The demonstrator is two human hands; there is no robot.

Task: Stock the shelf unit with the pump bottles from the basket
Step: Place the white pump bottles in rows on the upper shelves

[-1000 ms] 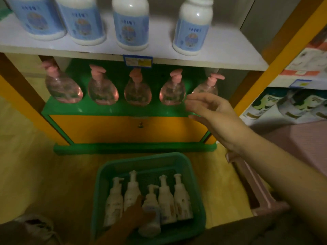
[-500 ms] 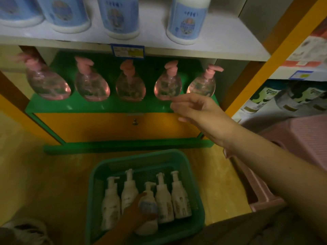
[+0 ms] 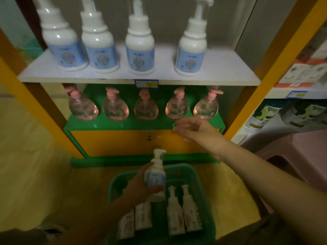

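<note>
My left hand (image 3: 139, 187) grips a small white pump bottle (image 3: 155, 175) with a blue label, held upright above the green basket (image 3: 198, 175) on the floor. Several cream pump bottles (image 3: 175, 213) still lie in the basket. My right hand (image 3: 192, 127) hovers with loosely spread fingers and holds nothing, just in front of the green lower shelf (image 3: 123, 124), below the two rightmost pink pump bottles (image 3: 177, 107). The white upper shelf (image 3: 230, 75) carries several large white bottles with blue labels (image 3: 139, 50).
Yellow uprights (image 3: 276, 71) frame the shelf unit, with an orange drawer front (image 3: 115, 144) under the green shelf. A pink plastic stool (image 3: 297, 152) stands at the right. Another shelf with boxed goods (image 3: 307, 75) lies further right. Yellow floor spreads to the left.
My left hand has lifted the blue-labelled white bottle out of the basket. My right hand has drifted lower, off the pink bottles. The view has tilted up, showing more of the upper shelf.
</note>
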